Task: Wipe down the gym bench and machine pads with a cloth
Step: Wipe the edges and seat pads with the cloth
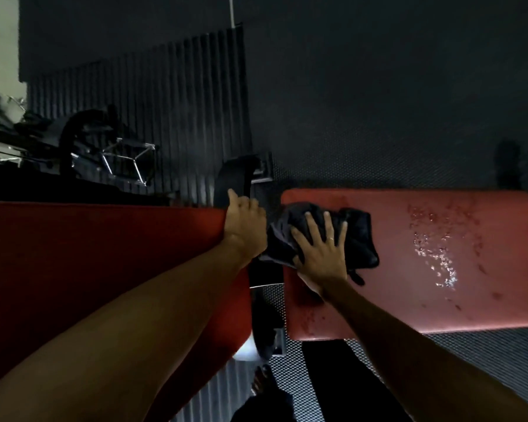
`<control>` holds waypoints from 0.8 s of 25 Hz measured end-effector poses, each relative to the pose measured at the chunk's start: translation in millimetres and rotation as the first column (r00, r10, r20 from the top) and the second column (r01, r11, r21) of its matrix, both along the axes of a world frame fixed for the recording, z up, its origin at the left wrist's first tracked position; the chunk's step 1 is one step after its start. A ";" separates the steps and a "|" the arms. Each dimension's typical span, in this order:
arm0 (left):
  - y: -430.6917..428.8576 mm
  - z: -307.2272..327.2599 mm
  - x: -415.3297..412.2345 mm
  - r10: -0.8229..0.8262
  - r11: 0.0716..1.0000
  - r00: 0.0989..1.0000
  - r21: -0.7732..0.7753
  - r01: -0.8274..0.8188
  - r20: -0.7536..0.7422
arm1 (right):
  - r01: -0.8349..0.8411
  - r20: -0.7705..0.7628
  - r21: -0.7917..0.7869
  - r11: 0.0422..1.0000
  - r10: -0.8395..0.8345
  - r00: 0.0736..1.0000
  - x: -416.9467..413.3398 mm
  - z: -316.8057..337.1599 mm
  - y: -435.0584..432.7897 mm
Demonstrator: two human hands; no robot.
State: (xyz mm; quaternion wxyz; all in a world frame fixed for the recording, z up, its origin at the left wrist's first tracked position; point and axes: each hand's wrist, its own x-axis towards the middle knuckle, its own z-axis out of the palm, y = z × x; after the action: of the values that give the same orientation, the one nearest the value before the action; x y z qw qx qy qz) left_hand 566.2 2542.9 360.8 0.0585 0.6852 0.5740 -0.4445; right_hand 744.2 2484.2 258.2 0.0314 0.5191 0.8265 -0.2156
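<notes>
Wiping the wet pad (470,300)
Right hand (320,251), spread flat, presses cloth (357,236); left hand (246,220) grips red pad (104,254) edge. Best to sweep firmly into droplets (433,254) right of the pressing hand.

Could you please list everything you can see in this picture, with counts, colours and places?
Long pad: one, dark red, left.
Seat pad: one, pinkish red, right, with droplets.
Cloth: one, dark, on the seat pad's left end.
Bench frame: one, black, between the pads.
Gym equipment: one cluster, black and chrome, upper left.
Floor: one, dark, textured, all around.
Left hand: one, grips the long pad's end.
Right hand: one, flat on the cloth, fingers spread.
</notes>
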 end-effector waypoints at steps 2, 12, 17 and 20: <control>14.8 -14.3 3.5 0.124 0.991 0.990 0.032 -0.127 0.068 | -0.071 -0.029 0.055 0.996 0.072 0.997 -2.8 -3.8 32.2; 21.4 -96.0 40.7 0.384 0.799 0.577 0.053 -0.599 0.721 | 0.119 0.043 0.105 0.987 -0.124 0.991 81.8 -6.5 78.1; 33.2 -130.4 52.9 0.379 0.495 0.122 -0.090 -0.864 0.917 | 0.291 0.105 0.078 0.953 -0.298 0.949 70.7 -7.5 87.9; 33.2 -147.0 60.1 0.267 0.407 0.103 -0.015 -0.913 0.958 | 0.321 0.130 0.122 0.939 -0.336 0.933 42.7 -13.2 91.3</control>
State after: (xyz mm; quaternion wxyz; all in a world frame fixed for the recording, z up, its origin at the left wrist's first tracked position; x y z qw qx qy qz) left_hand 626.3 2576.1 213.8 0.3051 0.4495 0.7992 0.2573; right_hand 787.0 2575.5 245.0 0.0307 0.6656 0.7329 -0.1375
